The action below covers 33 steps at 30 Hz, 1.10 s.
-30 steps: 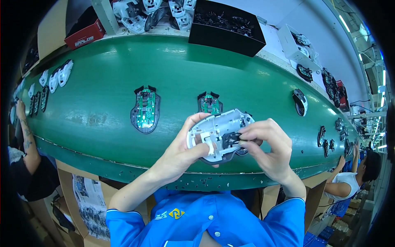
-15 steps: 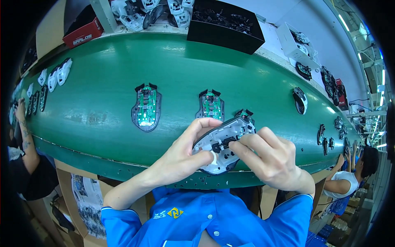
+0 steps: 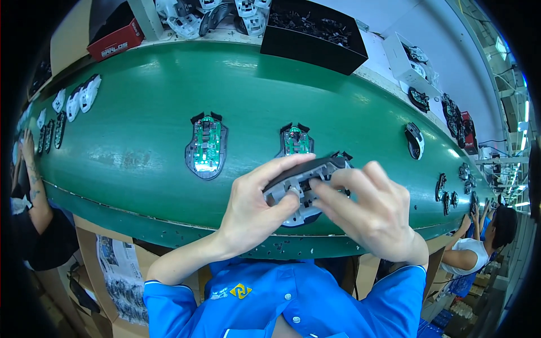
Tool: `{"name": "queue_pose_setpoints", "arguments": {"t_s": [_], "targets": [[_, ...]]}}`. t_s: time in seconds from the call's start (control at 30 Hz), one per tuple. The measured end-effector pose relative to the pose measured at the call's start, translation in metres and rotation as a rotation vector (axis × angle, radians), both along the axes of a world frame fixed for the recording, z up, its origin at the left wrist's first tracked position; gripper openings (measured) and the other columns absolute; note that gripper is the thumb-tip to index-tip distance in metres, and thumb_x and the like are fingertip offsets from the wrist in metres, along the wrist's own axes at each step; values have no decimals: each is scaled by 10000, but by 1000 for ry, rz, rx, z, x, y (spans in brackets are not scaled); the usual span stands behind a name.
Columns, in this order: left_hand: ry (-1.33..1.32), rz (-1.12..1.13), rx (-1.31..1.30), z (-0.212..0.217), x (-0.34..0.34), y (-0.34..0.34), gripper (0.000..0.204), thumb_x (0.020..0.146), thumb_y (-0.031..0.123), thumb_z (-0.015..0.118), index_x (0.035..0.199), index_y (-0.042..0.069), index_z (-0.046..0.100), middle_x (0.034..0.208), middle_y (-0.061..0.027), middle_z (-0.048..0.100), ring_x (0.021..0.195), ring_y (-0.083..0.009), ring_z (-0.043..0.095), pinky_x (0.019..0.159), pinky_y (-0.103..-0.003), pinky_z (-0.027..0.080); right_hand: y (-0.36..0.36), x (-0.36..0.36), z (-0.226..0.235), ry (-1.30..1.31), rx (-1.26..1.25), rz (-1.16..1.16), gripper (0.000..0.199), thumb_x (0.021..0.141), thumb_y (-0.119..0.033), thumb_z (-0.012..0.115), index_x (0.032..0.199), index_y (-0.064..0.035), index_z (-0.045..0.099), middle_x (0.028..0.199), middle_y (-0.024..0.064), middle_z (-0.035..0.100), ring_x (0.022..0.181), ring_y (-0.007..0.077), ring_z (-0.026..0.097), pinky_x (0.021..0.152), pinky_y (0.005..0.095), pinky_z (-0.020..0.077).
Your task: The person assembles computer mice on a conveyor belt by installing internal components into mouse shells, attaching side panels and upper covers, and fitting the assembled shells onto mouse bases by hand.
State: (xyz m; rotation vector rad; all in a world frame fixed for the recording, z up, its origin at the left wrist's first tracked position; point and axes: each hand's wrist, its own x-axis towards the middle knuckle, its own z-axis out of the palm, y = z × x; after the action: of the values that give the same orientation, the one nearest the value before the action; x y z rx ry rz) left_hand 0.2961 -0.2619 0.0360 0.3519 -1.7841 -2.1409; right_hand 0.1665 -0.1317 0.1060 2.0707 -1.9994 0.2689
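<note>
My left hand [image 3: 256,197] grips a computer mouse top shell [image 3: 307,216], grey inside with a dark outer side, its hollow side tilted toward me. The left thumb presses on the inner wall. Bent fingers of my right hand [image 3: 366,211] reach into the shell at a small black part [image 3: 306,185]; what the fingertips pinch there is hidden, and the hand is slightly blurred. Just behind the shell lies a mouse base with a green circuit board [image 3: 295,141], partly covered. Another mouse base [image 3: 207,147] rests on the green belt to the left.
Along the back of the green belt [image 3: 129,124] stands a black box of small dark parts [image 3: 310,49]. White shells [image 3: 84,97] lie far left; a black-and-white mouse shell [image 3: 414,141] lies right. Other people work at both ends, including one in a white top [image 3: 465,256].
The shell has tipped, so its dark outer side shows more and its inside less. My right hand has shifted slightly, fingers still at the inside. The mouse bases appear slightly further right.
</note>
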Motion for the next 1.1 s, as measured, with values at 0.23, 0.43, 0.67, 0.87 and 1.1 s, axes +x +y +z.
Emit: {"name": "queue_pose_setpoints", "arguments": {"t_s": [0.23,0.43,0.67,0.87,1.1], "targets": [[25,63,11,7,-1,0,441,776,-80,472,1206,1,525,1119,-122,604,1054,-181,581,897,-308,467,-5,-11,-17,-830,-85,-233,486,682,-82,766,1119,-42,556,915,99,568,796,219,600,638,289,499],[91,157,-160,1,-3,-2,434,761,-72,499,1183,17,546,1055,-138,613,952,-218,628,812,-321,509,-6,-9,-19,-910,-75,-258,420,703,-52,737,1093,-35,583,847,78,585,748,174,594,619,271,478],[47,128,-432,7,-3,-9,475,673,-77,513,1136,4,578,1022,-139,627,942,-233,619,848,-327,474,-8,-7,-15,-825,-150,-138,456,676,-30,740,1103,-34,581,871,95,578,779,179,583,638,275,475],[66,146,-458,6,2,-11,446,691,-57,531,1128,21,572,973,-136,616,889,-239,626,751,-323,497,-6,-1,-23,-956,-145,-240,477,644,-35,757,1091,-29,590,863,92,574,777,188,573,666,284,474],[31,116,-380,8,3,-11,438,684,-49,526,1118,-7,567,1036,-123,629,987,-208,617,864,-316,482,-6,2,-22,-929,-178,-228,465,638,-21,752,1078,-25,600,852,85,572,763,175,565,648,266,463]]}}
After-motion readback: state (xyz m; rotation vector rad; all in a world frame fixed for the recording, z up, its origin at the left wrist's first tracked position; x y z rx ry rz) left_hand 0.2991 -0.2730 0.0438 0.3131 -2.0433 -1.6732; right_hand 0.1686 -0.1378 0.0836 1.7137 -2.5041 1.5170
